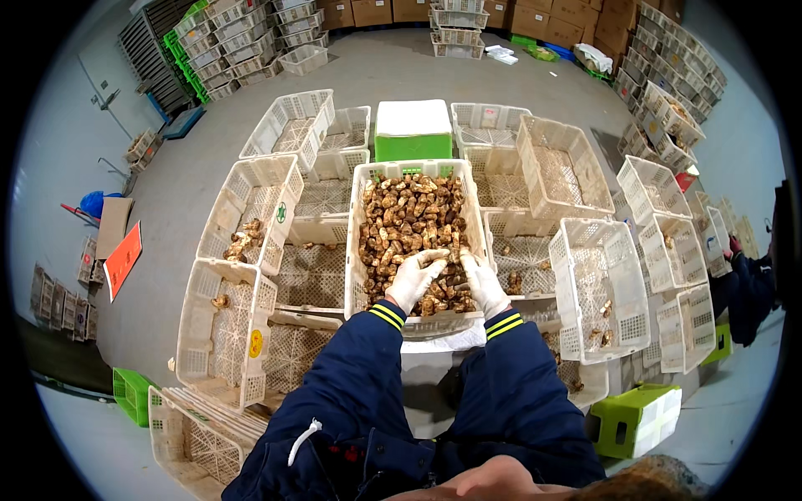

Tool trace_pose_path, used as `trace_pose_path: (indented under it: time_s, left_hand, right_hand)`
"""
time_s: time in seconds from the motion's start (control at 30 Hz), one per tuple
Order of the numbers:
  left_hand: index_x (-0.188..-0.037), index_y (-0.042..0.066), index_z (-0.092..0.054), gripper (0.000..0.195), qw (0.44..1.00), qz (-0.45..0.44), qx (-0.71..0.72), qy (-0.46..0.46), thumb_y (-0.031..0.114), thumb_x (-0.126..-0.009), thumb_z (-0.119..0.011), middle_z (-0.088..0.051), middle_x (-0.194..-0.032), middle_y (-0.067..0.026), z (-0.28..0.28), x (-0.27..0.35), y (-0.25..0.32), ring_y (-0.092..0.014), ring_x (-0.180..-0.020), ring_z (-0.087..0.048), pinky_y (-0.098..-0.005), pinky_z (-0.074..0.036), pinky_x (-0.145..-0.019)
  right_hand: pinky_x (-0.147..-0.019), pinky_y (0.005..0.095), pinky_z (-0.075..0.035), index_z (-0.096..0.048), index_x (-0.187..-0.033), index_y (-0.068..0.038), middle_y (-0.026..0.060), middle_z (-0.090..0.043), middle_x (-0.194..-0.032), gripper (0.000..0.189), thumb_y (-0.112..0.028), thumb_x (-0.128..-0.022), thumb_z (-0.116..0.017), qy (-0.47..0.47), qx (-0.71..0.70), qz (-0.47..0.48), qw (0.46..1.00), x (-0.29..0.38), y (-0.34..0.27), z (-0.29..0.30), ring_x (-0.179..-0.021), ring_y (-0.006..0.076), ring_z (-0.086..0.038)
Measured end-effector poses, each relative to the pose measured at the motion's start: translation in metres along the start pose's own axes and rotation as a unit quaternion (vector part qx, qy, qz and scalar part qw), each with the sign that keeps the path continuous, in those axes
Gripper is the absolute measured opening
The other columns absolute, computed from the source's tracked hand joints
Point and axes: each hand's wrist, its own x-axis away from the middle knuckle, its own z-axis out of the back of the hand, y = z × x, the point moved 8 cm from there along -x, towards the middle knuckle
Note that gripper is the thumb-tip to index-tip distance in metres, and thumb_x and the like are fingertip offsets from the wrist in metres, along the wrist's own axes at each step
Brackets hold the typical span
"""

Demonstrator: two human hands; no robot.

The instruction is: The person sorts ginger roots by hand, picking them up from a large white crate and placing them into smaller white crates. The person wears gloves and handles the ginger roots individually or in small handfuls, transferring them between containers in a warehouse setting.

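Before me stands a white plastic crate (412,168) heaped with brown and cream mushrooms (407,213). Both my hands wear pale gloves and are over the near part of the heap. My left hand (415,278) reaches in from the left, thumb and forefinger bent toward the middle. My right hand (485,285) comes from the right, its fingertips close to those of the left. Between the fingertips of both hands is a small upright mushroom (455,255), which they seem to pinch; its lower end blends into the heap.
Open plastic crates flank me, some with a few mushrooms: a left crate (250,216) and a right crate (600,288). Beyond the full crate is a green box with a white top (413,119). Crate stacks (229,41) line the room. Another person (749,288) is at far right.
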Motion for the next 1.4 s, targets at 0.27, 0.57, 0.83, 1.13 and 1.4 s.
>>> trace_pose_path:
  time_s: [0.27, 0.57, 0.83, 1.13, 1.4]
  left_hand:
    - [-0.125, -0.001, -0.059, 0.034, 1.0, -0.014, -0.011, 0.016, 0.001, -0.091, -0.063, -0.065, -0.115, -0.0043, 0.003, 0.002, 0.007, -0.009, -0.099, -0.06, -0.0208, -0.048, -0.088]
    - [-0.123, -0.001, -0.06, 0.034, 0.991, -0.082, 0.011, 0.104, 0.003, -0.09, -0.065, -0.065, -0.112, -0.0031, 0.031, 0.004, 0.032, -0.009, -0.096, -0.06, -0.021, -0.05, -0.084]
    - [-0.122, 0.002, -0.057, 0.033, 0.932, -0.172, 0.099, 0.304, 0.015, -0.093, -0.063, -0.065, -0.112, -0.009, 0.218, 0.076, 0.066, -0.018, -0.097, -0.064, -0.0313, -0.054, -0.085]
    - [-0.14, 0.011, -0.037, 0.057, 0.91, 0.032, 0.101, 0.401, 0.021, -0.091, -0.064, -0.059, -0.119, -0.0087, 0.31, 0.112, -0.083, -0.021, -0.107, -0.057, -0.036, -0.046, -0.093]
    - [-0.145, 0.003, -0.036, 0.057, 0.999, -0.033, -0.037, -0.01, 0.016, -0.095, -0.061, -0.05, -0.137, -0.0126, 0.089, 0.053, 0.063, -0.021, -0.126, -0.049, -0.033, -0.043, -0.103]
  right_hand:
    - [-0.066, 0.0234, -0.053, -0.05, -0.134, -0.003, 0.0021, -0.063, -0.107, 0.042, -0.026, -0.099, -0.055, -0.047, -0.011, 0.034, 0.998, -0.001, -0.004, -0.008, -0.086, 0.008, -0.06]
    - [-0.076, 0.0215, -0.052, -0.054, -0.131, 0.0, 0.0045, -0.064, -0.111, 0.037, -0.014, -0.097, -0.057, -0.034, 0.042, 0.119, 0.991, -0.022, 0.009, 0.0, -0.092, 0.009, -0.059]
    - [-0.058, 0.0239, -0.055, -0.057, -0.127, -0.002, 0.0053, -0.065, -0.103, 0.032, -0.018, -0.099, -0.053, -0.042, 0.016, 0.045, 0.998, -0.01, 0.008, 0.009, -0.072, 0.0135, -0.067]
    - [-0.099, 0.0242, -0.042, -0.03, -0.147, 0.001, 0.0121, -0.04, -0.148, 0.069, 0.016, -0.083, -0.049, -0.161, -0.05, 0.058, 0.984, -0.018, 0.021, -0.027, -0.126, 0.0179, -0.048]
    - [-0.113, 0.0277, -0.029, -0.029, -0.148, -0.001, 0.014, -0.036, -0.151, 0.073, 0.008, -0.08, -0.055, -0.104, 0.107, 0.21, 0.966, -0.004, -0.023, -0.044, -0.141, 0.0201, -0.032]
